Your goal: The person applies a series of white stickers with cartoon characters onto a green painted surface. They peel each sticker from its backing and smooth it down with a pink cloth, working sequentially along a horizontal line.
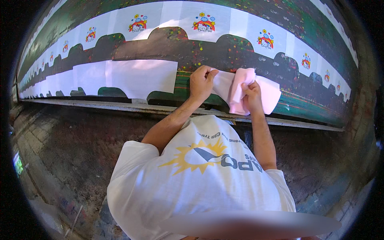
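My left hand (202, 83) is closed at the left edge of a pale pink fabric piece (222, 85), thumb pressed against the fingers. Beside it, my right hand (253, 96) grips a folded pink cloth bundle (242, 82), its upper part curled over. Part of the pink fabric spreads flat to the right of that hand, over the near edge of the long green table (304, 105). Left of my left hand, a row of plain white fabric pieces (140, 76) lies flat, with curved cutouts along the lower side.
Across the table runs a row of white fabric pieces (174, 20), each with a colourful rainbow and cartoon print (204, 23). Paint specks dot the dark table surface. A metal rail (120, 107) edges the table's near side, above a dark, stained floor (80, 160).
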Motion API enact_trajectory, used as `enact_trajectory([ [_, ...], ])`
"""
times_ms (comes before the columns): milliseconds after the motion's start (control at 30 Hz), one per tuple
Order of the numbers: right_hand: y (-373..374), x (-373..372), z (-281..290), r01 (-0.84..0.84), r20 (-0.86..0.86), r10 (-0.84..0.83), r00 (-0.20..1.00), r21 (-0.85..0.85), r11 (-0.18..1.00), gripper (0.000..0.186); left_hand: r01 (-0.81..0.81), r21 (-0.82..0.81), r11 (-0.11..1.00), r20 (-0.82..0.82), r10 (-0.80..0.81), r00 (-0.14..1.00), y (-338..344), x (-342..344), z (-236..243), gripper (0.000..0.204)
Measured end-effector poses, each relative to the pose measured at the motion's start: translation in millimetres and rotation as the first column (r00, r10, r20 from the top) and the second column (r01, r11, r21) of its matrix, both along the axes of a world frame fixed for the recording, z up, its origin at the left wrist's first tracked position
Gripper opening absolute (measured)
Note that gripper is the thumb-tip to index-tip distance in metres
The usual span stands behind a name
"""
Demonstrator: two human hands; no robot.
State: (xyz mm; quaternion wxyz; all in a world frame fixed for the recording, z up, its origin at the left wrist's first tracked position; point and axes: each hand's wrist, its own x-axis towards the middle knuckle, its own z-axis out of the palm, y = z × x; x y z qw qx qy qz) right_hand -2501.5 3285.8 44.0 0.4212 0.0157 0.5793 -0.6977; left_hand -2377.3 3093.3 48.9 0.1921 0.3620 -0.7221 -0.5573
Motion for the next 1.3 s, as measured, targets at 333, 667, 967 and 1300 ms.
enact_trajectory([
  [333, 38.8, -57.5, 17.9, 0.414, 0.100, -0.416, 0.904, -0.454, 0.789, 0.058, -0.210, 0.132, 0.969, -0.122, 0.226, 0.966, -69.1, 48.4, 9.7, 0.024],
  [667, 94.7, -101.2, 29.3, 0.478, 0.047, -0.525, 0.850, -0.488, 0.730, 0.050, -0.220, 0.598, 0.770, -0.491, 0.570, 0.659, -180.7, 136.9, 175.4, 0.034],
  [967, 138.4, -98.4, 44.6, 0.529, -0.033, -0.597, 0.802, -0.427, 0.733, 0.043, -0.069, 0.289, 0.955, -0.271, 0.151, 0.951, -94.1, 43.4, 95.8, 0.021],
  [1300, 267.4, -163.0, 79.9, 0.600, -0.213, -0.669, 0.712, -0.311, 0.737, 0.035, -0.085, -0.157, 0.984, -0.062, 0.076, 0.995, 14.6, -20.5, 24.4, 0.015],
])
